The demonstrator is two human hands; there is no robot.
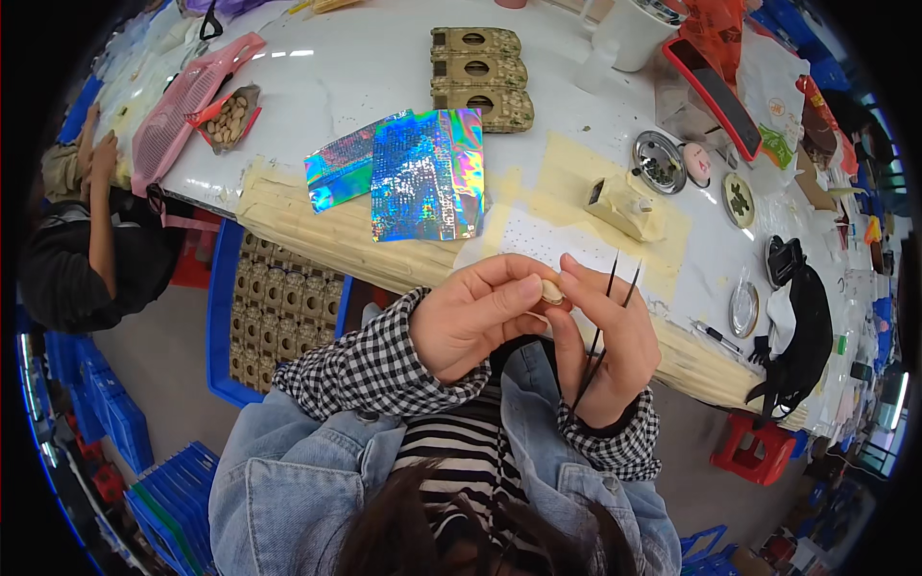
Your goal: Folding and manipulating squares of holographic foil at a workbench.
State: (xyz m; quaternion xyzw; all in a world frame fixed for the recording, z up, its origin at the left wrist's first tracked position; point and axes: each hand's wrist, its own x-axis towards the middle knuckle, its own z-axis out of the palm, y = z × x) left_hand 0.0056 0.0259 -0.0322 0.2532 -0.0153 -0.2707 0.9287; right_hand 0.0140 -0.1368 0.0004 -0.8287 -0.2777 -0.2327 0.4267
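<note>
Close to the table's near edge, my two hands meet around a small pale oval nut [551, 292], perhaps a pistachio. My left hand [475, 312] pinches it between thumb and bent fingers. With thumb and fingertips, my right hand [615, 346] touches the nut's other side. Black tweezers [596, 348] rest in the right hand too, their two tips apart and pointing up and away. Beyond the hands lies a white sheet with small dark dots [547, 236]. A shiny holographic bag [423, 178] lies to its left.
Three camouflage-patterned cases [477, 69] sit in a row at the back. An open bag of nuts [230, 120] lies at left, near another person's arm [101, 221]. Round tins [659, 161], a red-cased phone [713, 99] and a small block [624, 206] are at right. A blue crate [219, 317] holds more cases.
</note>
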